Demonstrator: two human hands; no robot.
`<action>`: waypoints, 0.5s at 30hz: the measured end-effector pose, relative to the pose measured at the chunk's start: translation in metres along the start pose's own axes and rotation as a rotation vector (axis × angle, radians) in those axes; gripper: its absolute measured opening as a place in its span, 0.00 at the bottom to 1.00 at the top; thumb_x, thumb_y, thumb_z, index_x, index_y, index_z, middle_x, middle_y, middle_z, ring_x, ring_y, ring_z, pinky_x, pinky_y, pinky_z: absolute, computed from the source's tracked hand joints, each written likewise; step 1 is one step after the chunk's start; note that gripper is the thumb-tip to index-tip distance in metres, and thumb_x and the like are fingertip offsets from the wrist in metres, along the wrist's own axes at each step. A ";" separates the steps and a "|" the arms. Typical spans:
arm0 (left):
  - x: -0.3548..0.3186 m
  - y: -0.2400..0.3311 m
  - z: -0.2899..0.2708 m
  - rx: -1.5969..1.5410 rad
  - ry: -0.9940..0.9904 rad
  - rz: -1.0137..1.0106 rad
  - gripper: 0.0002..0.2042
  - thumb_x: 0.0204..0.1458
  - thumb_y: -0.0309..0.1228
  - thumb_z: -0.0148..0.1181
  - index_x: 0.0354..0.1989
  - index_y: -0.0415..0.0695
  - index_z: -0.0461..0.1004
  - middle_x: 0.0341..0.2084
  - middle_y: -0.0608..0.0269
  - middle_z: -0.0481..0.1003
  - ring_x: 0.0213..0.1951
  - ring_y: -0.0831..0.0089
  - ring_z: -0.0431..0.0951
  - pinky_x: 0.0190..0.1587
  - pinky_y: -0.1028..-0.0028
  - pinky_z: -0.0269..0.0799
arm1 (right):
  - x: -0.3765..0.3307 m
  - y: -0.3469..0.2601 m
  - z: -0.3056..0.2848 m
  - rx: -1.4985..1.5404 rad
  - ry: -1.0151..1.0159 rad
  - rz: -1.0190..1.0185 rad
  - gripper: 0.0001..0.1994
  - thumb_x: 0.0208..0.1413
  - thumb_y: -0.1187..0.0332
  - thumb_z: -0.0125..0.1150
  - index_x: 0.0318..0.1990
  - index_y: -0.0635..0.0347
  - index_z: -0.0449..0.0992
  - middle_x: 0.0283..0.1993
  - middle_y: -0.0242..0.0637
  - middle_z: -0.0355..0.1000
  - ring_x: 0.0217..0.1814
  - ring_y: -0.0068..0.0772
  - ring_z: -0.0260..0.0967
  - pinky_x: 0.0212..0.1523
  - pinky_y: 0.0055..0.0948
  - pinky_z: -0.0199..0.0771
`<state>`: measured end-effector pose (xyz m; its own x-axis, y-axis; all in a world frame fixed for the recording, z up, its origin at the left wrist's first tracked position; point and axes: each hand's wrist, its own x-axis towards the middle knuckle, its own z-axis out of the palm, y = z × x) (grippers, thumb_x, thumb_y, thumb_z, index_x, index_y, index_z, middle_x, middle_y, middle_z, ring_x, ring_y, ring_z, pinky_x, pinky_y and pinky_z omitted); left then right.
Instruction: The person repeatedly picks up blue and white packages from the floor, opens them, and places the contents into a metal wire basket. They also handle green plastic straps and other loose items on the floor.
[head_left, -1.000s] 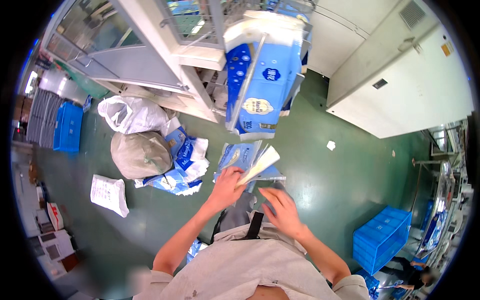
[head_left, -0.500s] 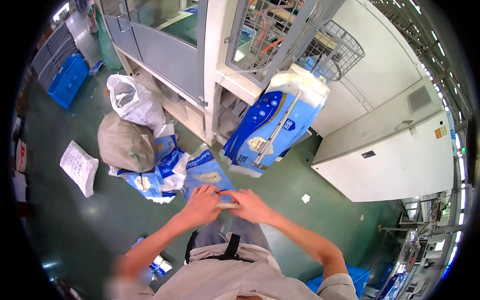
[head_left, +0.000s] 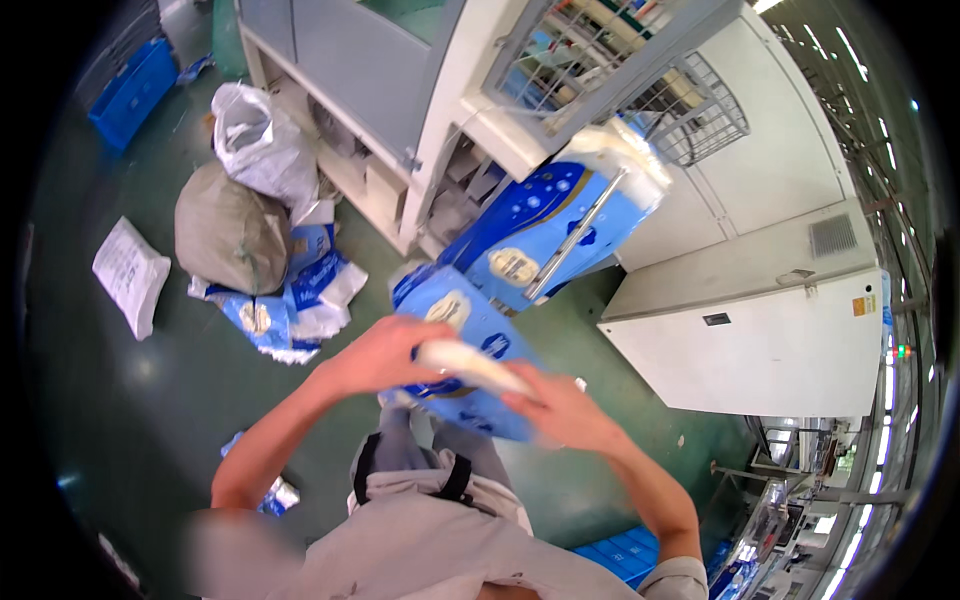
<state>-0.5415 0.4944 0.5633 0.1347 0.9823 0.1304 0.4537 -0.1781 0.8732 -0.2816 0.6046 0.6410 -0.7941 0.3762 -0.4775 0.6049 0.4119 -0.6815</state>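
A blue printed plastic packaging bag [head_left: 468, 312] is stretched out in front of my body, above my legs. Along its near side runs a thick cream-white band [head_left: 470, 364], blurred; whether it belongs to the bag I cannot tell. My left hand [head_left: 392, 352] grips the band's left end, fingers curled around it. At the right end my right hand [head_left: 562, 408] is closed, thumb and fingers pinching. Just beyond, a pile of similar blue bags [head_left: 525, 235] with white tops hangs under a metal rod [head_left: 578, 232] at the machine.
On the left floor stand a white sack [head_left: 262, 150] and a tied beige sack [head_left: 230, 230], with crumpled blue wrappers [head_left: 318, 285] beside them. A white package [head_left: 132, 275] lies further left. White machine cabinets [head_left: 745, 350] rise at right; a blue crate [head_left: 130, 92] stands far left.
The blue bag has been raised and spread wider across my front. My hands have moved apart, the right one further right and the left one slightly up. The view has shifted a little.
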 end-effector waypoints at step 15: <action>0.064 0.026 0.009 0.450 0.329 0.254 0.18 0.45 0.33 0.72 0.44 0.48 0.75 0.39 0.65 0.75 0.44 0.63 0.77 0.47 0.65 0.72 | 0.007 0.013 -0.042 0.083 0.242 0.036 0.15 0.66 0.64 0.55 0.56 0.58 0.72 0.34 0.42 0.74 0.35 0.38 0.71 0.41 0.37 0.70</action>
<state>-0.5134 0.5517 0.5904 0.0410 0.8597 0.5092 0.7801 -0.3460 0.5212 -0.2773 0.6478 0.6525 -0.7284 0.5814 -0.3625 0.6179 0.3289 -0.7142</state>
